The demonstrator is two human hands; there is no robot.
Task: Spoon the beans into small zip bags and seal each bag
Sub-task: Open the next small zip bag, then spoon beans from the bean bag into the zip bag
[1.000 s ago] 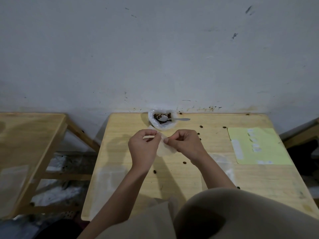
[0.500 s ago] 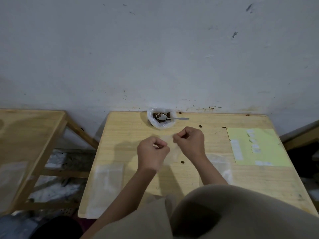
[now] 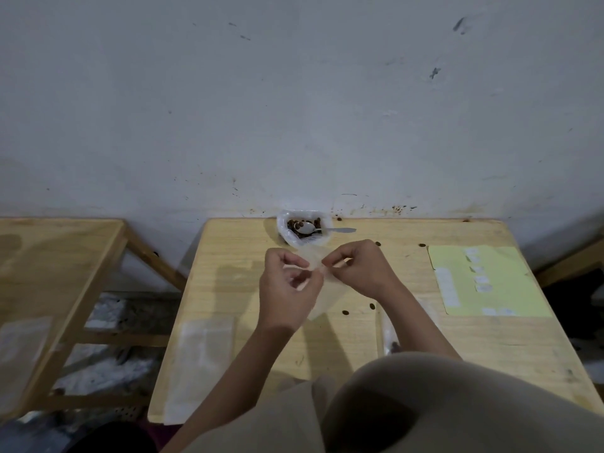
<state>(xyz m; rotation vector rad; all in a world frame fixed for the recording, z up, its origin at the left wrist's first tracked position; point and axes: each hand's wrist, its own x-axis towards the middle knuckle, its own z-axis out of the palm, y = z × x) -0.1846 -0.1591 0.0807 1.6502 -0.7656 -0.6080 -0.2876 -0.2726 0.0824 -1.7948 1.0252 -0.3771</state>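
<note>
Both hands work above the middle of the desk [image 3: 228, 256]: the left hand [image 3: 289, 289] and the right hand [image 3: 359, 269] each pinch the top edge of a small clear zip bag [image 3: 327, 295] with curled fingers, holding it between them so that it hangs down toward the near side. Whether the bag holds any beans cannot be told. At the far edge, against the wall, sits a plastic tub [image 3: 302, 228] of dark beans [image 3: 292, 225], with a metal spoon [image 3: 313, 228] resting in it, its handle pointing right. Several loose beans lie scattered on the wood to the right of the hands. A stack of empty bags [image 3: 199, 361] lies at the near left, and a pale green sheet [image 3: 487, 282] lies at the far right. Just beside the right forearm lies another bag [image 3: 390, 335] with something dark inside.
</note>
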